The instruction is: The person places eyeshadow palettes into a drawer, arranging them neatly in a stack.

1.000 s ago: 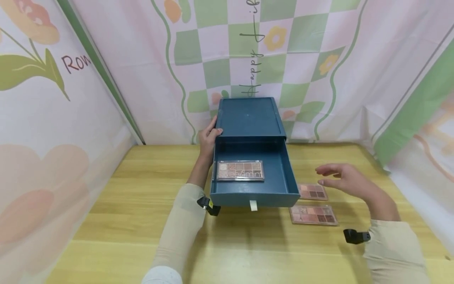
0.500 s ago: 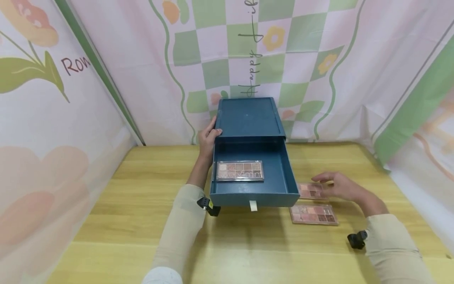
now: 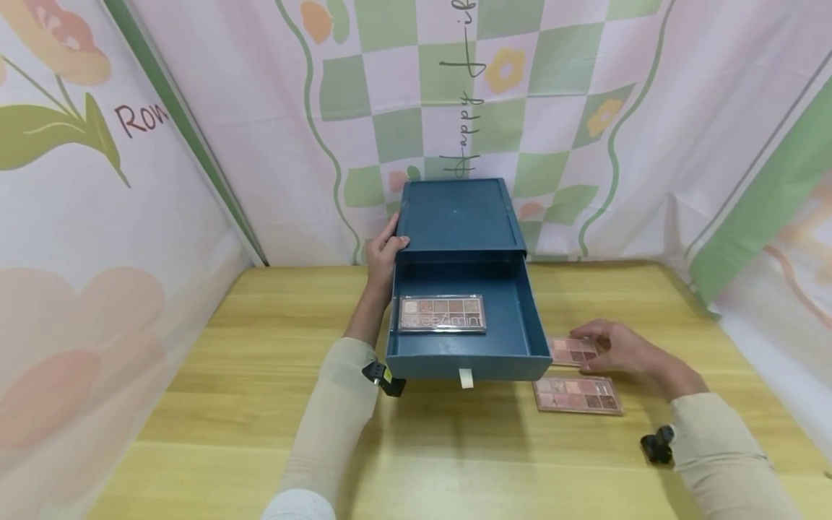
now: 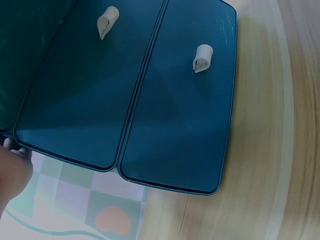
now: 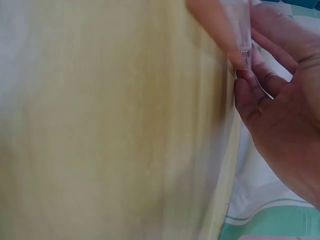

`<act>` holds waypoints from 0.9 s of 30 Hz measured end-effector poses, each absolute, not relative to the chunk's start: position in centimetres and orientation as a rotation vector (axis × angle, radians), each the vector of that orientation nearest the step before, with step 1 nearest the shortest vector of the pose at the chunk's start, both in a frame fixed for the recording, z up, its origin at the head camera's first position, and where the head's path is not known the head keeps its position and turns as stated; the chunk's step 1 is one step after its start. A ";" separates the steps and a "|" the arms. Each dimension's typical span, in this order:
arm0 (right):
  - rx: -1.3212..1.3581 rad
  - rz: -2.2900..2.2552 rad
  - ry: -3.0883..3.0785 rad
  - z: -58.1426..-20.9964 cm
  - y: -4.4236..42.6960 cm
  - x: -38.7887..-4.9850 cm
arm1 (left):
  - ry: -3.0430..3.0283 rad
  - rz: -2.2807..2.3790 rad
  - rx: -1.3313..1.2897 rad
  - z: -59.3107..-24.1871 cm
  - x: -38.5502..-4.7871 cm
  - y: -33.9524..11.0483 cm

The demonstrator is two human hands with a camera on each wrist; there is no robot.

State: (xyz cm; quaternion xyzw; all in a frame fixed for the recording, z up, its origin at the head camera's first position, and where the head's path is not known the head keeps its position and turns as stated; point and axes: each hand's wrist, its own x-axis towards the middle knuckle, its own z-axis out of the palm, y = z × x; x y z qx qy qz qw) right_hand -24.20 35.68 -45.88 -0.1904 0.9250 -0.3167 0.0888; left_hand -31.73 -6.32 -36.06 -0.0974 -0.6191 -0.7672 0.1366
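In the head view my left hand [image 3: 383, 253] holds the left side of a dark blue drawer cabinet [image 3: 458, 217], its thumb at the top front edge. The top drawer [image 3: 513, 325] is pulled out, and an eyeshadow palette [image 3: 442, 314] lies in its left part. Right of the cabinet, my right hand [image 3: 620, 347] pinches the right end of a second palette [image 3: 568, 351] on the table; the drawer hides its left end. A third palette [image 3: 578, 395] lies nearer to me. Up close in the right wrist view, thumb and fingers meet at the clear palette edge [image 5: 245, 47].
Lower drawers [image 4: 175, 115] with white pull tabs are closed in the left wrist view. The cabinet stands toward the back of a wood-grain table [image 3: 260, 404]. Printed cloth [image 3: 260, 144] hangs behind the table and along both sides.
My right hand has come down and slightly left from above the table onto the far palette and now pinches its end. My left hand, the cabinet and the drawer stay put.
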 end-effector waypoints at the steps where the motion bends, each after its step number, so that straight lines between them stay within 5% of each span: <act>1: -0.563 -0.940 2.754 -46.0 35.7 -24.3 | -1.791 -2.221 -0.283 -36.0 -31.7 -6.3; 27: -0.527 -0.937 2.785 -46.0 36.1 -24.3 | -1.773 -2.246 -0.299 -36.1 -31.8 -6.3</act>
